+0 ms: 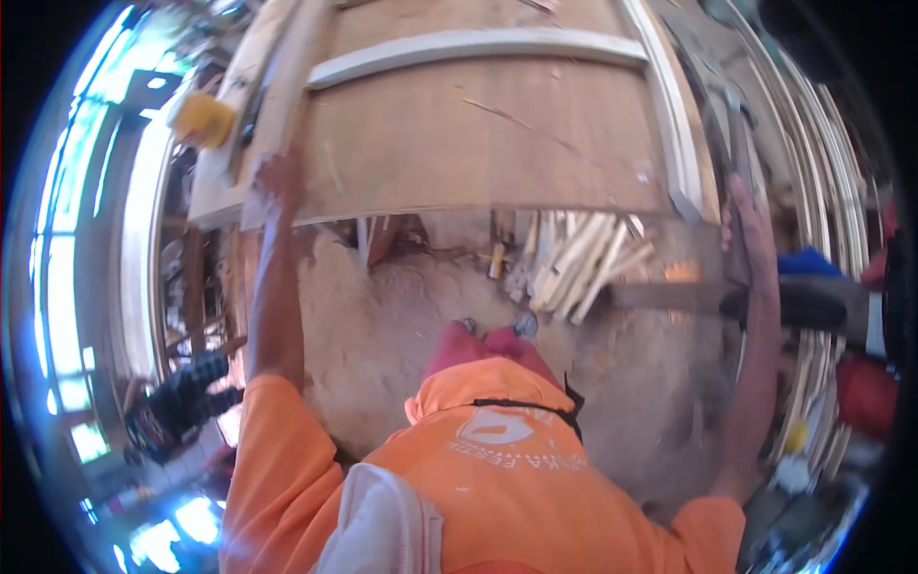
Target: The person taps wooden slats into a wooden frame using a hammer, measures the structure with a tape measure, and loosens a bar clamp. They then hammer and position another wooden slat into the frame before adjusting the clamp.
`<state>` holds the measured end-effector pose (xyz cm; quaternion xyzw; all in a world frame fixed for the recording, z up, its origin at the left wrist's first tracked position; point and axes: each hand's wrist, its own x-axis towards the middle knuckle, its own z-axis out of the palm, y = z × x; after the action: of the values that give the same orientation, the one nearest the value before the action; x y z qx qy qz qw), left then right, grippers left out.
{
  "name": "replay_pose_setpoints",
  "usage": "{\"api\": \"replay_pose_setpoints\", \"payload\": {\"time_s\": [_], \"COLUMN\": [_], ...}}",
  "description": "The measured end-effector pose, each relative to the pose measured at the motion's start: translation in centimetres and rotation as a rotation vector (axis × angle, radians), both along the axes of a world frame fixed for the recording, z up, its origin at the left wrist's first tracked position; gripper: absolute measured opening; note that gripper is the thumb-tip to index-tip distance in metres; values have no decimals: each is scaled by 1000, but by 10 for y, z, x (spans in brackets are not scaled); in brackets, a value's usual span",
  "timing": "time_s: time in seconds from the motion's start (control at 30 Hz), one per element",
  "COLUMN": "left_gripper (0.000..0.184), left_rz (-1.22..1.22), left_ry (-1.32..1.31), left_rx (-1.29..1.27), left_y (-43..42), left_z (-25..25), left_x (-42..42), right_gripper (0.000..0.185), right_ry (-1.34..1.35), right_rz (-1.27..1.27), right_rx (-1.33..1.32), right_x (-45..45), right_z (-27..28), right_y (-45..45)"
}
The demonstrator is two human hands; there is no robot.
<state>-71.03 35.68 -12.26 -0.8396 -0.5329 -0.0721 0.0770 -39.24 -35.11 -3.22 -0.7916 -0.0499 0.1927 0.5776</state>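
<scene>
A wide wooden panel (488, 143) lies ahead of me, framed by pale battens. My left hand (277, 182) is closed over the wooden strip (285, 105) along its left side; motion blurs the fingers. Across the panel runs a pale crosspiece (478, 44). Beyond the panel's right edge, my right hand (751, 225) has its fingers curled round a long dark tool that looks like a hammer (739, 143). Part of that tool is hidden by the hand.
Several cut wood sticks (579, 263) are piled below the panel's near edge. A yellow container (203, 121) stands at the left. A dark flat piece (669, 297) juts in from the right, under my right forearm. Long timber strips (822, 182) line the far right.
</scene>
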Motion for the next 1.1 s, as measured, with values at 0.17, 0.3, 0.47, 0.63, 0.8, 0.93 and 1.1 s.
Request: {"api": "replay_pose_setpoints", "payload": {"time_s": [0.17,0.3,0.47,0.63,0.8,0.93,1.1], "left_gripper": [78,80,73,79,88,86,74], "left_rz": [-73,-39,-247,-167,-186,-1,263], "left_ry": [19,-24,197,-34,-84,-207,-300], "left_rx": [-84,-25,16,18,-8,286,551], "left_y": [-51,-1,24,-8,-8,-60,-329], "left_z": [42,-4,-13,-3,1,-12,-98], "left_x": [-4,-7,-15,-16,-18,-10,-94], "right_gripper": [52,58,45,38,38,35,30], "right_ry": [-224,-467,-850,-1254,-543,-504,-454], "right_rz": [312,739,818,346,708,372,-335], "right_rx": [-346,-367,-423,38,60,-278,-390], "right_x": [-128,-148,-125,-179,-259,-246,-252], "right_z": [55,17,-26,-34,-70,-251,-237], "right_y": [88,200,289,276,68,-260,-657]}}
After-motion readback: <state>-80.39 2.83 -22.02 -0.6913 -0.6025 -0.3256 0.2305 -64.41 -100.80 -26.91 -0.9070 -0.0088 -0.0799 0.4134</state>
